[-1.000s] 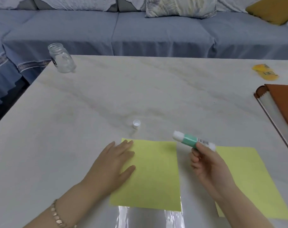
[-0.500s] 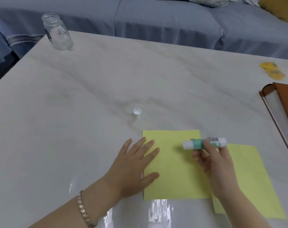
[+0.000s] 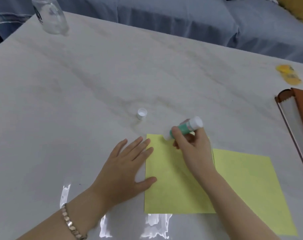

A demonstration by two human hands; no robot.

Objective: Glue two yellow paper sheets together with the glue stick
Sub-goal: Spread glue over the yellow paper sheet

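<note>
Two yellow paper sheets lie on the marble table near its front edge. My left hand (image 3: 128, 168) rests flat, fingers spread, on the left edge of the left sheet (image 3: 171, 184). My right hand (image 3: 192, 149) grips the green and white glue stick (image 3: 185, 128), tilted with its glue end down at the top edge of that sheet. The second sheet (image 3: 247, 187) lies to the right, partly behind my right forearm. The stick's small white cap (image 3: 141, 113) stands alone on the table just beyond the sheets.
A clear glass jar (image 3: 50, 16) stands at the table's far left corner. A yellow packet (image 3: 288, 76) lies at the far right. A brown folder with a white strip (image 3: 297, 118) runs along the right edge. A blue sofa (image 3: 181, 19) is behind the table.
My right hand has tipped the glue stick from level to glue end down onto the left sheet's top edge. My left hand has slid toward that sheet's left edge. The camera has tilted downward.
</note>
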